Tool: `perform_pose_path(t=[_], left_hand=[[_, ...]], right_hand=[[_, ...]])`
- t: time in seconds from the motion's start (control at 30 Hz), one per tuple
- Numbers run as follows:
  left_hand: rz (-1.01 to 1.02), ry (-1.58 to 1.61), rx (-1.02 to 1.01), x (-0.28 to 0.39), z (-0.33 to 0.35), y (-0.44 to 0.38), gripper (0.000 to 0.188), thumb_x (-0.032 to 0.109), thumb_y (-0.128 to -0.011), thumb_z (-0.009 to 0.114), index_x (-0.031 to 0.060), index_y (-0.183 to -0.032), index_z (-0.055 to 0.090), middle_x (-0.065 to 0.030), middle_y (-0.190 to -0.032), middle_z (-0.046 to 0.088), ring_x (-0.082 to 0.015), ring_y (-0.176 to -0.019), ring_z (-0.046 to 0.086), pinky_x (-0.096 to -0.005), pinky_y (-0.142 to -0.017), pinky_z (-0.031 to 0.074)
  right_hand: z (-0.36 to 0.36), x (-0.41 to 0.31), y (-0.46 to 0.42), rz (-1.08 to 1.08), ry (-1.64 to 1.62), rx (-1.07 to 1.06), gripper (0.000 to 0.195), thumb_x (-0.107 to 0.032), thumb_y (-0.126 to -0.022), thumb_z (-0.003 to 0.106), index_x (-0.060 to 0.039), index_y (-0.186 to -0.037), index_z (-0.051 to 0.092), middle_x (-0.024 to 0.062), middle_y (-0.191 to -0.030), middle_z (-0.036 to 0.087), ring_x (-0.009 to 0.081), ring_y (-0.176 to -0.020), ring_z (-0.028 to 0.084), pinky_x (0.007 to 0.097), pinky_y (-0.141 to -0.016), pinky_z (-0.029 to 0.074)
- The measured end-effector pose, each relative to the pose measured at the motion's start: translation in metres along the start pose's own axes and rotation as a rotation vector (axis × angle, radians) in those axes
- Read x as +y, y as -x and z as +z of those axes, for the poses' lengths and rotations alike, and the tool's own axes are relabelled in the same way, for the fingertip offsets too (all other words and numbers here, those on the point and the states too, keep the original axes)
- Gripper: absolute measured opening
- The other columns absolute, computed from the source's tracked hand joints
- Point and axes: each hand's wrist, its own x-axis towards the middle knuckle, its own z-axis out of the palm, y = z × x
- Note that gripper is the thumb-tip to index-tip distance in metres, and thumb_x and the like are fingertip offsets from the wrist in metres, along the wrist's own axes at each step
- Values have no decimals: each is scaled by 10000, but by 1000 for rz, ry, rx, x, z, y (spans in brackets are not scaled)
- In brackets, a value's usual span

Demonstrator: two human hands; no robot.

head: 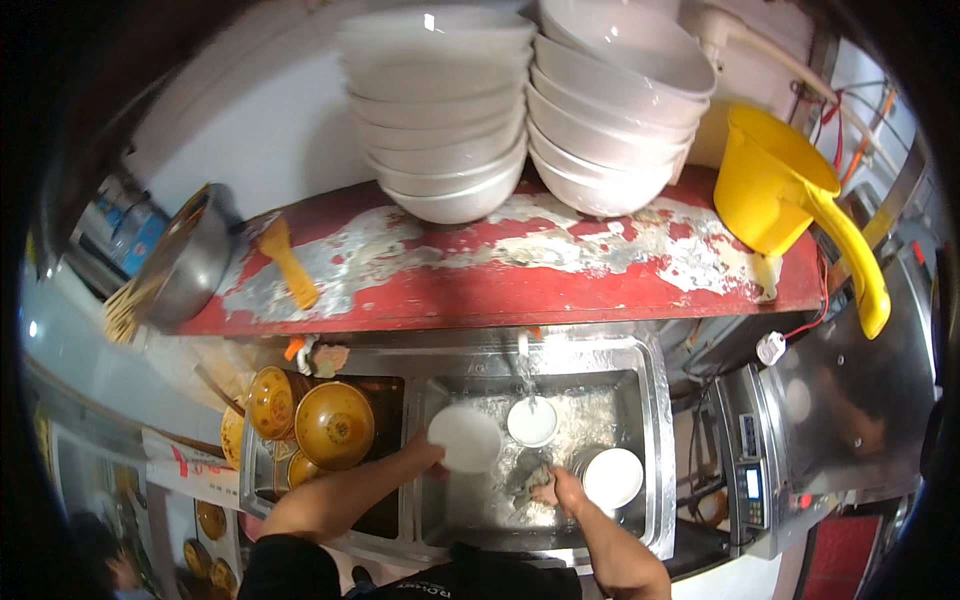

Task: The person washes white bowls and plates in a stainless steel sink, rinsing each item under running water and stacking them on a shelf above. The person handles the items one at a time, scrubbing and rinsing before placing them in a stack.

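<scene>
My left hand [436, 456] grips the rim of a white bowl [465, 439], slightly blurred, over the left side of the right-hand sink basin [457, 517]. In my right hand [561, 491] is a crumpled grey-green cloth [532, 486], held low in the basin. Water runs from a tap [523, 343] into a small white bowl [532, 424] at the back. Close to my right wrist stands a stack of white bowls [613, 478]. The fingers of my left hand are partly hidden.
Yellow-brown bowls [334, 424] fill the left basin. Above the sink runs a worn red shelf [450, 296] with tall bowl stacks [454, 142], a yellow dipper [772, 180], a wooden paddle [289, 262] and a metal bowl [191, 259]. Right of the sink stands a steel appliance [754, 465]. A person [112, 555] is at lower left.
</scene>
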Motion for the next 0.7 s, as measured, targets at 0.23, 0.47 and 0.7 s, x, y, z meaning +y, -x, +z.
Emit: perform_pose_path(t=[0.23,0.47,0.7], left_hand=[[231,271,249,17,-60,179,402,198,-773,514,-26,-1104,476,-169,-797,570,-258,-607,583,-345,-445,477],[553,136,484,194,-76,226,263,192,-776,445,-27,-916,485,-89,-620,529,-119,-431,426,-266,-356,313],[509,147,552,228,-101,205,444,326,-925,387,-60,-1145,398,-101,-662,568,-113,-418,423,-261,-363,379]], right_hand=[[6,4,47,-39,99,-22,440,-242,-875,531,56,-1188,450,162,-898,624,237,-690,637,314,-541,505],[23,5,40,-83,68,-73,380,-130,-873,533,36,-1201,434,119,-884,586,238,-705,622,309,-548,505],[30,7,25,-277,281,91,264,-102,-845,551,36,-1043,446,103,-890,576,207,-734,613,289,-580,501]])
